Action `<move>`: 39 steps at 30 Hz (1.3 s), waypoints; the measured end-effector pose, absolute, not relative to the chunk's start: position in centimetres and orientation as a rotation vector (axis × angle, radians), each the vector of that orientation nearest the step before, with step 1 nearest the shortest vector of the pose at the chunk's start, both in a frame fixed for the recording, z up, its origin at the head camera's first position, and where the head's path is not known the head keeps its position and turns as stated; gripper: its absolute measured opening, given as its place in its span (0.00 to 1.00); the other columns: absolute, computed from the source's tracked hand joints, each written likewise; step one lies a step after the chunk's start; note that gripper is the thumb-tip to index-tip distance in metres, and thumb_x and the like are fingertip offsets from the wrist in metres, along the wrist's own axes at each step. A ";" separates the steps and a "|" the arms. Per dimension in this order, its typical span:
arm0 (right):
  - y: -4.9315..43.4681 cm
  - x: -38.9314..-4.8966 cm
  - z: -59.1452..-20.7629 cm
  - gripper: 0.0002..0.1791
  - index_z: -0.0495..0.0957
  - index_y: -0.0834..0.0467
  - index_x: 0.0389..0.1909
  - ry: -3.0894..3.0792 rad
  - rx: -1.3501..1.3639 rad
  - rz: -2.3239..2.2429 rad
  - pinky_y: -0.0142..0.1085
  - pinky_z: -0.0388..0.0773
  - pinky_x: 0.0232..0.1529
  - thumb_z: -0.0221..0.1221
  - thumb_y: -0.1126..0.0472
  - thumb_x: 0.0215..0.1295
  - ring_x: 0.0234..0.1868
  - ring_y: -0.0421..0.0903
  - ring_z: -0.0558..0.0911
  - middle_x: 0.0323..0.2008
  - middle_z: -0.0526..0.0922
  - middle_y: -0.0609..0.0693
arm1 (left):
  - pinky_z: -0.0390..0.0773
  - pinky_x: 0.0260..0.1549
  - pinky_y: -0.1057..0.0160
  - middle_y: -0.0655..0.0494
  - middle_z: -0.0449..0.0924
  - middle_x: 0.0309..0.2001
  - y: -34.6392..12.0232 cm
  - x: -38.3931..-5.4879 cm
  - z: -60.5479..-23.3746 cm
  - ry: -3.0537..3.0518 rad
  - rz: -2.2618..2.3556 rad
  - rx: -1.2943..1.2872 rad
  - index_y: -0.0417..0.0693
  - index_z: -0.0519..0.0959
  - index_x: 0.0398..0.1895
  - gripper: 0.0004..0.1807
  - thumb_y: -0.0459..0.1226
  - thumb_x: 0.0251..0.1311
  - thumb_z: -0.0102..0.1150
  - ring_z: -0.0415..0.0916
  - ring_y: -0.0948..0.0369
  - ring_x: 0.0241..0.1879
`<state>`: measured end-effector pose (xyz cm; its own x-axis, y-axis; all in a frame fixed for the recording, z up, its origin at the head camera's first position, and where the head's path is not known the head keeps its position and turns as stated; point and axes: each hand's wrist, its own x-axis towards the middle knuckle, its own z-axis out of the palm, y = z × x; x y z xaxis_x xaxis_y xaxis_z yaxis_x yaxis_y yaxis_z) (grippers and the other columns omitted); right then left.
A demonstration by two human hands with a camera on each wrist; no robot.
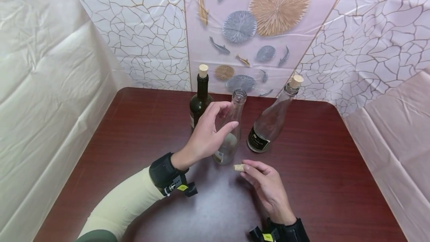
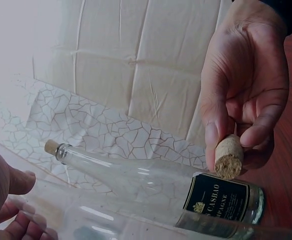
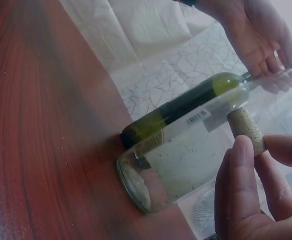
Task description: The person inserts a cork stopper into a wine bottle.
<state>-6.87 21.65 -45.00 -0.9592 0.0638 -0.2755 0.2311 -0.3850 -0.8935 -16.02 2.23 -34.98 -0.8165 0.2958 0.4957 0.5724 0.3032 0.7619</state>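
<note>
My right hand [image 1: 267, 188] pinches a short tan cork [image 1: 239, 167] between thumb and fingers, in front of the middle bottle's base. In the left wrist view the cork's rough end [image 2: 229, 165] shows. My left hand [image 1: 208, 133] is beside the neck of an uncorked clear glass bottle [image 1: 228, 145], fingers and thumb bent in a loose, parted curve. That bottle stands upright, its mouth bare. Behind it to the left stands a dark green bottle [image 1: 200, 104] with a cork in its neck. A clear bottle with a black label [image 1: 265, 130], also corked, stands to the right.
All three bottles stand toward the back of the dark red wooden table [image 1: 319, 174]. Patterned cloth [image 1: 147, 29] hangs behind the table, and pale creased sheets [image 1: 43, 96] hang at its sides. Each wrist carries a black strap with a small camera [image 1: 173, 178].
</note>
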 end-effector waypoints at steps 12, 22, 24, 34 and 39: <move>22.5 -6.7 -44.0 0.15 0.85 0.65 0.45 1.819 0.349 -2.439 0.35 0.84 0.44 0.67 0.64 0.58 0.39 0.42 0.86 0.39 0.89 0.49 | 0.77 0.53 0.61 0.52 0.74 0.50 0.7 -15.1 -34.7 -2.250 -1.560 -0.980 0.42 0.72 0.58 0.23 0.38 0.61 0.65 0.71 0.61 0.50; 24.4 -8.5 -38.1 0.18 0.84 0.66 0.47 2.400 0.006 -2.072 0.30 0.83 0.37 0.67 0.59 0.60 0.36 0.41 0.87 0.36 0.89 0.46 | 0.77 0.53 0.59 0.53 0.74 0.51 0.4 -15.1 -34.7 -2.266 -1.574 -1.018 0.44 0.72 0.59 0.23 0.40 0.62 0.64 0.71 0.61 0.51; 24.6 -9.1 -36.0 0.16 0.85 0.62 0.46 2.658 -0.171 -1.870 0.27 0.82 0.38 0.67 0.58 0.61 0.38 0.39 0.86 0.38 0.89 0.45 | 0.77 0.53 0.58 0.53 0.74 0.51 0.4 -15.1 -34.7 -2.263 -1.577 -1.021 0.44 0.71 0.59 0.23 0.40 0.62 0.64 0.71 0.61 0.51; 23.6 -11.5 -28.5 0.08 0.87 0.51 0.41 3.172 -0.726 -1.309 0.21 0.76 0.35 0.67 0.60 0.60 0.42 0.30 0.80 0.41 0.86 0.43 | 0.78 0.52 0.59 0.52 0.74 0.50 0.5 -15.3 -34.8 -2.244 -1.535 -1.019 0.42 0.72 0.58 0.24 0.38 0.60 0.65 0.71 0.62 0.49; 23.0 -12.2 -26.6 0.08 0.88 0.50 0.40 3.223 -0.753 -1.200 0.22 0.75 0.33 0.66 0.60 0.60 0.39 0.29 0.80 0.41 0.87 0.42 | 0.78 0.52 0.57 0.52 0.74 0.50 0.6 -15.4 -34.9 -2.238 -1.527 -1.044 0.43 0.72 0.58 0.23 0.38 0.61 0.65 0.71 0.61 0.49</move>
